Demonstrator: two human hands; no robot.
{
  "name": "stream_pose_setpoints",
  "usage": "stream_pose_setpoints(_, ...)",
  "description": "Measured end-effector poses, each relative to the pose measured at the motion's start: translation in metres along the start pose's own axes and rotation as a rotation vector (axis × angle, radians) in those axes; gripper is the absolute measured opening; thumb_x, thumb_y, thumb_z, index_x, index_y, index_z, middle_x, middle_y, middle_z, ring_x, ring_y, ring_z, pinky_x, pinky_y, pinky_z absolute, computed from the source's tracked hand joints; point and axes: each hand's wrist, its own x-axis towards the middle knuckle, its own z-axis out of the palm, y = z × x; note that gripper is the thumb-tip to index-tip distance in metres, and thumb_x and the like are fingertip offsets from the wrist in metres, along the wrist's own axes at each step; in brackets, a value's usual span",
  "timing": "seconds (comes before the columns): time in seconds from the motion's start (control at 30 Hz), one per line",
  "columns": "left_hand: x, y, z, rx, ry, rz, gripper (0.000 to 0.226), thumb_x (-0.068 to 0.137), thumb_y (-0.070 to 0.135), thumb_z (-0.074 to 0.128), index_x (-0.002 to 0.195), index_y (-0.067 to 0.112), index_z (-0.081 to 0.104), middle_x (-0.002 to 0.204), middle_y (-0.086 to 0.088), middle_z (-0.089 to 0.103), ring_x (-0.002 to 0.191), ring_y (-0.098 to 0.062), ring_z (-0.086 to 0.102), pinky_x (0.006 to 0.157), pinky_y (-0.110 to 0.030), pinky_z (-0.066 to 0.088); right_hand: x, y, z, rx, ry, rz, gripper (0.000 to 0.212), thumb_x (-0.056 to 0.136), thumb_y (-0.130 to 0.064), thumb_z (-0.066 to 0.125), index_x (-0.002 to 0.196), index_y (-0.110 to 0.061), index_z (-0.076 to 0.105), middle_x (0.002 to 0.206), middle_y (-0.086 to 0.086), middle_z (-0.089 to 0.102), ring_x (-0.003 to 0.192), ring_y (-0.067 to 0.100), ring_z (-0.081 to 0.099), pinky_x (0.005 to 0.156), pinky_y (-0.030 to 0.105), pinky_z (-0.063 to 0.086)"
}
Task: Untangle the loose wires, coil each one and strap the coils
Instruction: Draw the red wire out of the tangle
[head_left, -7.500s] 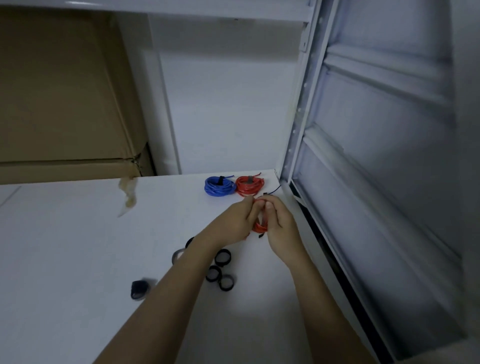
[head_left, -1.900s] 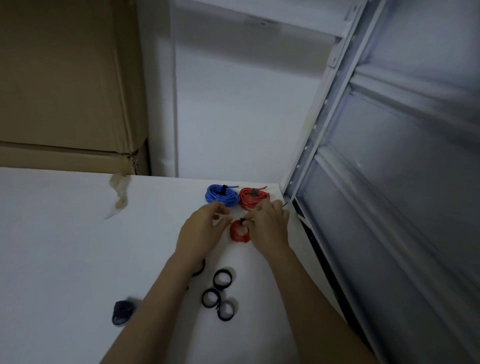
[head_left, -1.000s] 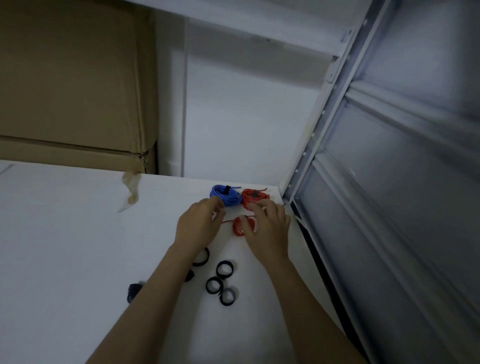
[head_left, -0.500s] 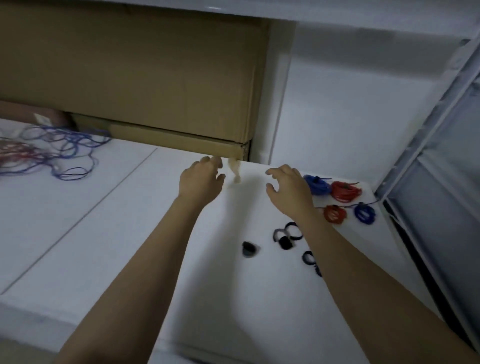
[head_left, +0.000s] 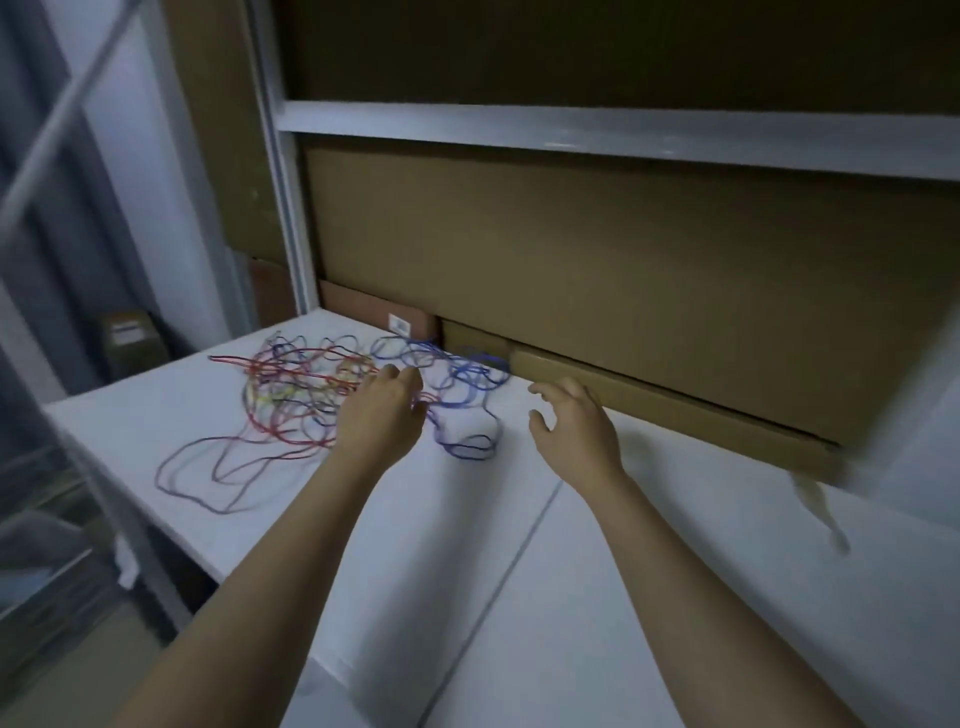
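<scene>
Reaching left hand (head_left: 383, 415) over tangled wires (head_left: 332, 395)

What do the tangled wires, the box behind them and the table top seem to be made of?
Tangled wires: thin, limp, red and blue, likely plastic-insulated. Box: brown matte cardboard, by its folded edges. Table top: smooth white board, perhaps laminate; a seam shows.

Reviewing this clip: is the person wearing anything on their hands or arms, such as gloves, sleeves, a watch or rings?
Nothing visible. The left hand and right hand are bare, without gloves, and both forearms are uncovered to the frame's bottom edge, so no sleeves show. No watch, bracelet or ring is visible, though the picture is dim and slightly blurred.
</scene>
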Motion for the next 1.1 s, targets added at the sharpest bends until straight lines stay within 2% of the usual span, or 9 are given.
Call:
stream_pose_setpoints(0.37,0.047,-0.216,-0.006,0.007,0.051,-0.214,0.026,0.095,0.031,0.053,0.118,0.018,0.056,0.119,-0.006,0.056,0.111,-0.027,0.05,0.08,-0.037,0.048,0.131,-0.182,0.168,0.115,-0.094,-0.284,0.029,0.09,-0.014,0.055,0.117,-0.014,0.064,0.114,0.007,0.058,0.11,0.027,0.049,0.088,0.035,0.042)
stream_pose_setpoints(0.47,0.075,-0.27,-0.003,0.025,0.031,-0.221,0.026,0.095,0.031,0.054,0.118,0.018,0.055,0.12,-0.006,0.055,0.11,-0.027,0.051,0.08,-0.038,0.05,0.173,-0.215,0.218,0.095,-0.148,-0.282,0.027,0.092,-0.019,0.052,0.117,-0.016,0.063,0.116,0.006,0.056,0.112,0.024,0.046,0.085,0.033,0.041)
stream_pose_setpoints(0.57,0.115,-0.32,0.006,0.04,-0.01,-0.202,0.028,0.095,0.03,0.054,0.12,0.018,0.054,0.122,-0.006,0.054,0.111,-0.026,0.051,0.083,-0.039,0.051,0.22,-0.238,0.268,0.045,-0.178,-0.21,0.025,0.093,-0.033,0.054,0.1,-0.012,0.067,0.106,0.009,0.059,0.108,0.028,0.049,0.076,0.032,0.04)
stream_pose_setpoints(0.7,0.173,-0.358,0.014,0.025,-0.081,-0.119,0.031,0.096,0.032,0.053,0.124,0.019,0.051,0.124,-0.005,0.053,0.111,-0.025,0.051,0.082,-0.037,0.05,0.278,-0.261,0.312,-0.065,-0.487,0.021,0.049,0.085,-0.059,0.055,0.078,-0.011,0.059,0.09,0.007,0.062,0.093,0.027,0.056,0.064,0.028,0.038)
stream_pose_setpoints(0.77,0.197,-0.375,0.022,-0.003,-0.089,-0.057,0.032,0.096,0.033,0.052,0.124,0.018,0.052,0.123,-0.005,0.054,0.111,-0.025,0.051,0.082,-0.037,0.048,0.294,-0.267,0.327,-0.119,-0.713,0.07,0.038,0.082,-0.048,0.063,0.076,-0.01,0.057,0.077,0.004,0.054,0.075,0.022,0.054,0.058,0.026,0.036)
stream_pose_setpoints(0.87,0.225,-0.393,0.036,-0.112,-0.154,0.012,0.039,0.096,0.038,0.052,0.129,0.016,0.052,0.127,-0.006,0.055,0.114,-0.027,0.052,0.09,-0.039,0.047,0.31,-0.27,0.334,0.087,-0.766,0.041,0.028,0.087,-0.021,0.062,0.061,-0.013,0.057,0.059,-0.001,0.05,0.055,0.012,0.047,0.049,0.023,0.034)
stream_pose_setpoints(0.93,0.239,-0.397,0.04,-0.292,-0.259,0.045,0.042,0.096,0.038,0.054,0.13,0.014,0.053,0.125,-0.006,0.057,0.112,-0.025,0.055,0.091,-0.037,0.046,0.318,-0.275,0.321,0.358,-0.674,0.07,0.025,0.094,-0.02,0.057,0.072,-0.016,0.066,0.06,-0.003,0.056,0.052,0.007,0.052,0.052,0.017,0.041)
stream_pose_setpoints(1.03,0.256,-0.395,0.039,-0.638,-0.314,0.081,0.016,0.099,0.022,0.049,0.105,0.015,0.062,0.096,-0.002,0.068,0.091,-0.018,0.063,0.081,-0.031,0.047,0.325,-0.281,0.3,0.691,-0.536,0.167,0.025,0.098,-0.023,0.051,0.08,-0.02,0.069,0.058,-0.003,0.057,0.05,0.009,0.053,0.049,0.017,0.043)
stream_pose_setpoints(1.1,0.266,-0.394,0.029,-0.947,-0.327,0.019,0.023,0.102,0.015,0.042,0.088,0.014,0.061,0.069,0.0,0.065,0.067,-0.014,0.061,0.071,-0.027,0.049,0.322,-0.282,0.291,0.838,-0.45,0.194,0.027,0.099,-0.025,0.049,0.082,-0.023,0.069,0.053,-0.005,0.048,0.044,0.007,0.041,0.042,0.017,0.035)
